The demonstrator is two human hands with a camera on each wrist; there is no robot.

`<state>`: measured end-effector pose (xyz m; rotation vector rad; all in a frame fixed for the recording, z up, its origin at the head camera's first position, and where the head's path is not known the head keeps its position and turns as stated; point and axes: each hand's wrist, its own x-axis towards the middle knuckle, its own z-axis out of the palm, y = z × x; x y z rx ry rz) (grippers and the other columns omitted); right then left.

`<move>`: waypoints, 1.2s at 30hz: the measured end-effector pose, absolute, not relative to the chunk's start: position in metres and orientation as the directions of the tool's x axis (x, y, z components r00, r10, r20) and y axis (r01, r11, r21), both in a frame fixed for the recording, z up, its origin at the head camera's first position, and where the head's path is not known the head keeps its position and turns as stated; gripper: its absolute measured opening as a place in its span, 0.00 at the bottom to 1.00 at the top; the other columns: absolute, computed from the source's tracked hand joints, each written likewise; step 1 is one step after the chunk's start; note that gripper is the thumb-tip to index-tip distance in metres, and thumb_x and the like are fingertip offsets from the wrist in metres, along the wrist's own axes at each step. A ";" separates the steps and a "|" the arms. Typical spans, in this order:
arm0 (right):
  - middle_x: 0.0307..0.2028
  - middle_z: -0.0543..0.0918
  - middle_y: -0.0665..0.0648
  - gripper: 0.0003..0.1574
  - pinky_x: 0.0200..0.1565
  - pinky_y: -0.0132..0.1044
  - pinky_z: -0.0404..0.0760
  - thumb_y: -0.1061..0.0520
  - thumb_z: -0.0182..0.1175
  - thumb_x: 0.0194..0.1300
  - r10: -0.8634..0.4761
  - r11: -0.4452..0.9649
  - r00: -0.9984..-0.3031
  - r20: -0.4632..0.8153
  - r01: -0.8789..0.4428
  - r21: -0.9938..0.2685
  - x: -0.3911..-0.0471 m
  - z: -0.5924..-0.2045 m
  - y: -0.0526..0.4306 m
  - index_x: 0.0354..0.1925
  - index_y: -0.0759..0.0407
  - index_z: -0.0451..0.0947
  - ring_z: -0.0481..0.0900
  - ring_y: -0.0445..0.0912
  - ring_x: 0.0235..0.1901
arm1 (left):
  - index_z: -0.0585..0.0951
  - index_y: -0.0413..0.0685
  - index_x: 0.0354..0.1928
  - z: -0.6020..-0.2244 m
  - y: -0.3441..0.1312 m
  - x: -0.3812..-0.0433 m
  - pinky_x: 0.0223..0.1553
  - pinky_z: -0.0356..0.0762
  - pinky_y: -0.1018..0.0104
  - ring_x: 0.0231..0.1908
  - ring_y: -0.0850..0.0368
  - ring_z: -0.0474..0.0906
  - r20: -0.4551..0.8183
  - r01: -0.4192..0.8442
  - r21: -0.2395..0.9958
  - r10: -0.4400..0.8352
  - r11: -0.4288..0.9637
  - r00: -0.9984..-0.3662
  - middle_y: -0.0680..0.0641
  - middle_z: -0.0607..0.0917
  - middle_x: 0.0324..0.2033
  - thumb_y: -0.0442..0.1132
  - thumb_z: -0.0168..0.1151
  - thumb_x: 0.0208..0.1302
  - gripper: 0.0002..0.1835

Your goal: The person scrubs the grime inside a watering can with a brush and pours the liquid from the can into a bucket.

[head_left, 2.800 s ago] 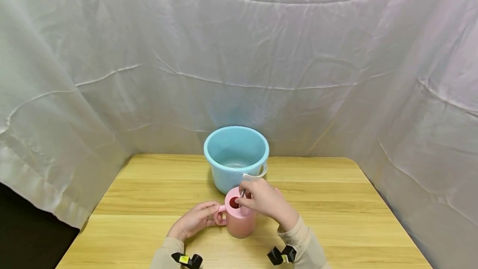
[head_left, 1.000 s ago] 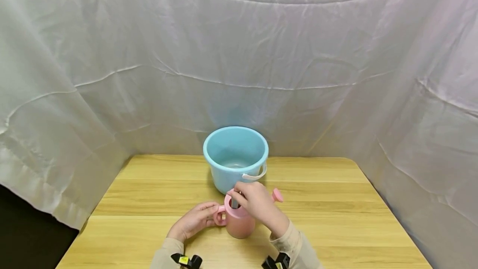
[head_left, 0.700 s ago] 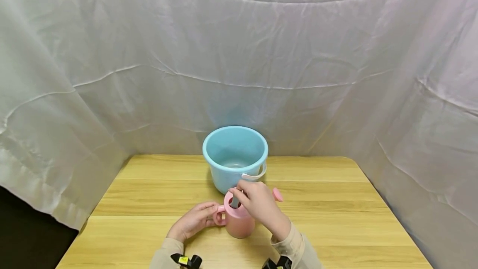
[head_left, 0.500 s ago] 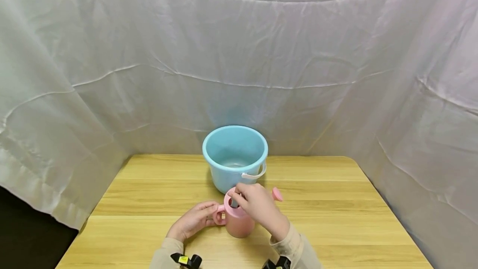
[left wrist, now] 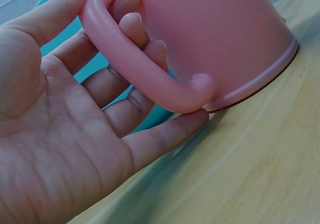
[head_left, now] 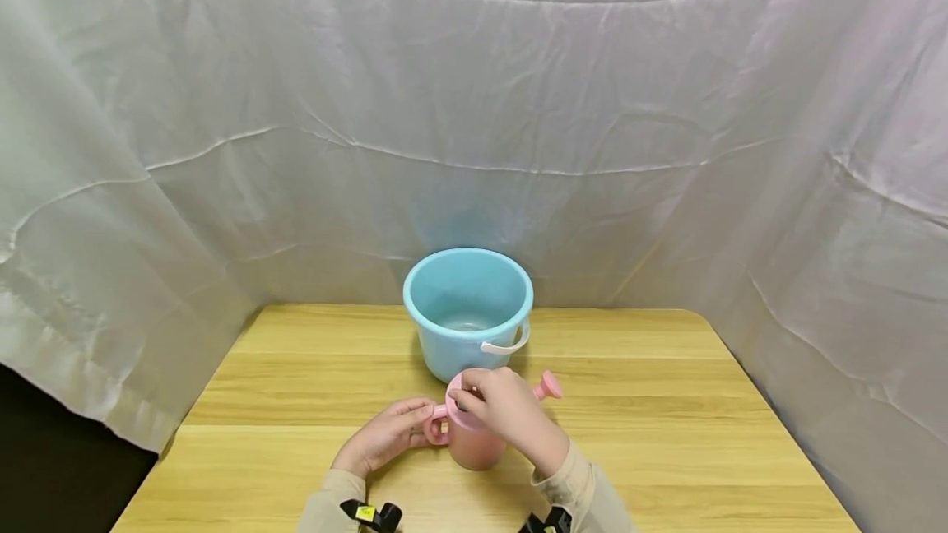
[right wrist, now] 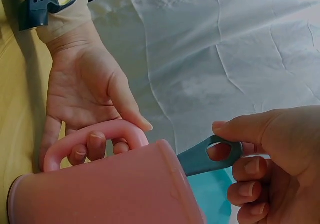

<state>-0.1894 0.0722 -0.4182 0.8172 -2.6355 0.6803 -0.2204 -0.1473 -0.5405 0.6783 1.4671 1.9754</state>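
A pink watering can [head_left: 476, 447] stands on the table in front of a blue bucket. My left hand [head_left: 388, 434] grips its loop handle [left wrist: 135, 59], fingers through the loop and thumb at the top, as the left wrist view shows. Over the can's top opening, my right hand [head_left: 511, 405] pinches a flat grey-blue tool handle [right wrist: 197, 158] with a hole near its end. The tool's other end is inside the can and hidden, so its kind cannot be told. To the right, the can's pink spout head [head_left: 549, 385] sticks out past my right hand.
The light blue bucket [head_left: 448, 352] with a white bail handle [head_left: 511, 344] stands directly behind the can. Pale grey cloth [head_left: 474, 105] hangs behind and at both sides of the wooden table [head_left: 666, 434].
My right hand has shifted left and then down, and the tool handle, leaning earlier, has sunk deeper into the opening. The spout head has come into view. My left hand and the can stay put.
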 end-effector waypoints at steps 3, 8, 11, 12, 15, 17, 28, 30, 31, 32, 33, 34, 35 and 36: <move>0.17 0.73 0.42 0.15 0.23 0.24 0.63 0.50 0.66 0.60 -0.457 0.739 -0.780 0.427 -0.600 -0.306 -0.190 -0.418 0.072 0.20 0.46 0.75 0.64 0.33 0.19 | 0.77 0.51 0.34 -0.541 -0.147 -0.221 0.62 0.75 0.52 0.47 0.58 0.81 0.056 -0.145 0.964 0.708 -0.221 -0.704 0.56 0.81 0.34 0.40 0.41 0.78 0.15; 0.19 0.75 0.45 0.12 0.22 0.25 0.65 0.50 0.65 0.61 -0.475 0.774 -0.747 0.465 -0.606 -0.184 -0.190 -0.414 0.071 0.21 0.47 0.79 0.68 0.35 0.21 | 0.77 0.51 0.34 -0.541 -0.146 -0.222 0.62 0.76 0.52 0.47 0.57 0.81 0.049 -0.141 0.967 0.701 -0.211 -0.711 0.55 0.81 0.34 0.40 0.41 0.78 0.15; 0.19 0.74 0.45 0.13 0.23 0.26 0.66 0.50 0.63 0.63 -0.464 0.787 -0.769 0.440 -0.586 -0.194 -0.189 -0.413 0.070 0.22 0.48 0.78 0.68 0.36 0.21 | 0.77 0.51 0.34 -0.541 -0.146 -0.222 0.62 0.76 0.52 0.47 0.57 0.81 0.047 -0.142 0.967 0.700 -0.210 -0.713 0.55 0.81 0.33 0.39 0.41 0.78 0.15; 0.18 0.73 0.45 0.14 0.23 0.26 0.66 0.51 0.62 0.64 -0.458 0.787 -0.779 0.429 -0.580 -0.213 -0.189 -0.413 0.069 0.21 0.48 0.77 0.67 0.36 0.21 | 0.77 0.51 0.34 -0.541 -0.146 -0.222 0.62 0.76 0.52 0.47 0.57 0.81 0.048 -0.141 0.967 0.701 -0.210 -0.712 0.55 0.81 0.33 0.39 0.41 0.78 0.15; 0.17 0.72 0.45 0.15 0.23 0.26 0.67 0.53 0.61 0.65 -0.435 0.782 -0.801 0.411 -0.563 -0.269 -0.188 -0.415 0.066 0.21 0.49 0.75 0.66 0.36 0.19 | 0.76 0.51 0.34 -0.540 -0.146 -0.222 0.62 0.76 0.52 0.47 0.57 0.81 0.046 -0.142 0.968 0.702 -0.208 -0.711 0.55 0.81 0.33 0.39 0.41 0.78 0.15; 0.16 0.72 0.46 0.16 0.23 0.27 0.68 0.55 0.60 0.65 -0.430 0.778 -0.795 0.428 -0.567 -0.271 -0.189 -0.417 0.064 0.20 0.50 0.74 0.66 0.37 0.18 | 0.76 0.51 0.34 -0.540 -0.146 -0.221 0.62 0.76 0.52 0.47 0.56 0.81 0.044 -0.142 0.968 0.701 -0.205 -0.711 0.55 0.81 0.32 0.39 0.41 0.77 0.15; 0.13 0.70 0.46 0.16 0.21 0.20 0.62 0.59 0.64 0.62 -0.354 0.696 -0.689 0.633 -0.646 -0.313 -0.185 -0.414 0.067 0.19 0.54 0.72 0.61 0.35 0.17 | 0.77 0.52 0.36 -0.539 -0.147 -0.219 0.62 0.76 0.53 0.48 0.57 0.82 0.045 -0.152 0.965 0.708 -0.212 -0.704 0.56 0.81 0.32 0.38 0.41 0.77 0.14; 0.13 0.70 0.46 0.15 0.21 0.19 0.61 0.60 0.65 0.60 -0.326 0.677 -0.668 0.669 -0.659 -0.328 -0.184 -0.411 0.068 0.20 0.54 0.74 0.61 0.33 0.17 | 0.77 0.52 0.36 -0.539 -0.148 -0.219 0.61 0.76 0.54 0.48 0.55 0.82 0.042 -0.150 0.967 0.705 -0.208 -0.708 0.56 0.82 0.31 0.38 0.41 0.77 0.14; 0.13 0.70 0.46 0.14 0.20 0.18 0.60 0.61 0.65 0.60 -0.314 0.670 -0.661 0.681 -0.663 -0.335 -0.183 -0.410 0.068 0.20 0.54 0.74 0.61 0.33 0.17 | 0.77 0.52 0.36 -0.539 -0.148 -0.219 0.61 0.76 0.54 0.49 0.55 0.82 0.040 -0.150 0.967 0.704 -0.205 -0.709 0.56 0.82 0.31 0.38 0.41 0.77 0.14; 0.13 0.70 0.46 0.14 0.20 0.18 0.60 0.61 0.65 0.60 -0.306 0.664 -0.659 0.687 -0.665 -0.343 -0.182 -0.409 0.068 0.20 0.54 0.74 0.60 0.32 0.17 | 0.77 0.52 0.36 -0.539 -0.148 -0.219 0.61 0.76 0.54 0.49 0.55 0.82 0.039 -0.149 0.968 0.703 -0.204 -0.710 0.56 0.82 0.31 0.38 0.41 0.77 0.15; 0.13 0.70 0.46 0.15 0.20 0.17 0.60 0.61 0.65 0.60 -0.301 0.658 -0.661 0.687 -0.666 -0.352 -0.182 -0.409 0.068 0.20 0.54 0.73 0.60 0.31 0.17 | 0.77 0.52 0.35 -0.538 -0.148 -0.219 0.61 0.76 0.53 0.49 0.54 0.82 0.038 -0.148 0.968 0.702 -0.202 -0.711 0.56 0.82 0.31 0.38 0.41 0.77 0.15; 0.13 0.70 0.46 0.16 0.20 0.17 0.60 0.61 0.65 0.61 -0.301 0.656 -0.664 0.685 -0.665 -0.356 -0.181 -0.409 0.067 0.19 0.54 0.73 0.60 0.31 0.17 | 0.77 0.52 0.35 -0.538 -0.148 -0.219 0.61 0.76 0.54 0.50 0.54 0.82 0.036 -0.149 0.968 0.701 -0.201 -0.713 0.56 0.82 0.31 0.39 0.41 0.78 0.15; 0.13 0.71 0.46 0.16 0.20 0.17 0.60 0.61 0.65 0.61 -0.304 0.654 -0.672 0.675 -0.663 -0.364 -0.181 -0.410 0.067 0.19 0.54 0.72 0.60 0.30 0.17 | 0.77 0.52 0.35 -0.538 -0.148 -0.219 0.62 0.76 0.53 0.49 0.55 0.82 0.034 -0.150 0.968 0.700 -0.200 -0.713 0.56 0.82 0.31 0.39 0.41 0.78 0.15; 0.13 0.70 0.46 0.16 0.20 0.17 0.60 0.60 0.65 0.61 -0.312 0.657 -0.682 0.661 -0.658 -0.369 -0.181 -0.410 0.066 0.19 0.54 0.72 0.60 0.30 0.17 | 0.77 0.52 0.36 -0.538 -0.148 -0.219 0.62 0.76 0.53 0.49 0.55 0.82 0.033 -0.151 0.968 0.700 -0.201 -0.714 0.56 0.82 0.32 0.40 0.41 0.78 0.15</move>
